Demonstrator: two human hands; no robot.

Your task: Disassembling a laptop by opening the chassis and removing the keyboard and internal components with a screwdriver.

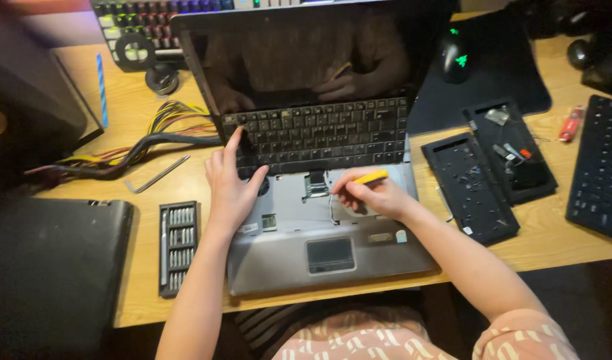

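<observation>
Near the table's front edge, the left hand (229,190) presses spread fingers on the laptop (319,220) keyboard while the right hand (376,197) grips a yellow pry tool (370,177), apparently mid-prying, needing gentle leverage.

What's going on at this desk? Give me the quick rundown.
A person sits at a wooden desk working on an opened silver laptop. The left hand presses on the lifted keyboard at its left edge, while the right hand holds a yellow pry tool against the palm-rest area below the keyboard. A case of screwdriver bits lies to the left of the laptop, and two black removed panels with small parts lie to the right.
</observation>
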